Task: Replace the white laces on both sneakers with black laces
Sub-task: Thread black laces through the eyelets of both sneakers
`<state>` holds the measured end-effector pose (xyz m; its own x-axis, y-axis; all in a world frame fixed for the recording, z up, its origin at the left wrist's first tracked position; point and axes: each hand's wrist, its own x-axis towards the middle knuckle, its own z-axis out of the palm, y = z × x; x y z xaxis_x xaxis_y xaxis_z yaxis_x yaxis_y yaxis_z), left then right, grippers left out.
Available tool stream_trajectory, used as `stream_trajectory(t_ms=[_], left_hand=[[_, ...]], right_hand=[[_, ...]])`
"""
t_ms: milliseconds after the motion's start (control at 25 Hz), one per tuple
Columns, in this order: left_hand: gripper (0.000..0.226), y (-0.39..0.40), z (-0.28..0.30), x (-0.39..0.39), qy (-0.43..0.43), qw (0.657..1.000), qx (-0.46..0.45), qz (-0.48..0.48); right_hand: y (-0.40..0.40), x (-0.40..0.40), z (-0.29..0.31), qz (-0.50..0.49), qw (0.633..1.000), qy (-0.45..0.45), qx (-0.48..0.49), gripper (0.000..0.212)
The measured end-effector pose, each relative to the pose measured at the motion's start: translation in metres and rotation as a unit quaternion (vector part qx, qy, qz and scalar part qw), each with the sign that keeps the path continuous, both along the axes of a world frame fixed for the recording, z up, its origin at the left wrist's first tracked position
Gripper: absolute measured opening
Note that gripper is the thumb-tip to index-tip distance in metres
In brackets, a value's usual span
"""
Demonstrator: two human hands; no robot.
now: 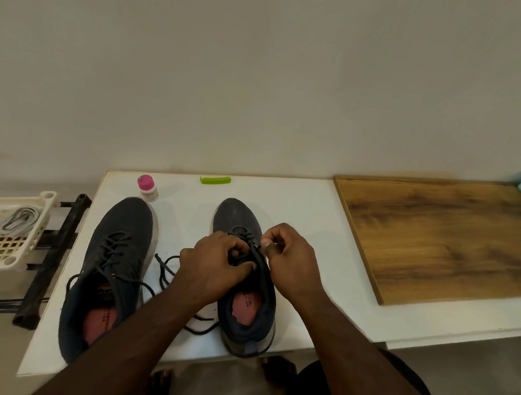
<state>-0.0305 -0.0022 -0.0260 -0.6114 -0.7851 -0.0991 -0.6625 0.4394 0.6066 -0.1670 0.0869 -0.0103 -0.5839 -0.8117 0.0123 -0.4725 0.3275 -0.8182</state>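
Head view: both hands work at the right sneaker [244, 274] on the white table [306, 217]. The left hand [217, 264] and right hand [289, 258] each pinch the black lace [258, 257] over the eyelets. The lace looks limp and light (best held near its tip). 1 laced sneaker [113, 268] lies left, with free room toward the wooden board [436, 235].

Matt knit cloth sneakers [246, 223], grainy wood board [436, 238], smooth white tabletop [300, 205], cream plastic lattice basket [0, 245].

Two dark sneakers [110, 268] side by side on white table, toes away, black laces [165, 270] threaded, ends loose
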Motion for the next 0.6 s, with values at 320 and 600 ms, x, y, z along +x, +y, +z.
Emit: stream_trajectory(t_ms=[320,600], left_hand=[[0.037,-0.003,-0.005,0.002,0.012,1.000,-0.012,-0.001],[0.042,-0.007,-0.010,0.002,-0.037,0.998,-0.043,-0.027]], right_hand=[[0.002,-0.008,0.000,0.035,0.995,-0.070,0.059,0.008],[0.004,-0.008,0.007,-0.044,0.984,-0.040,-0.171,0.007]])
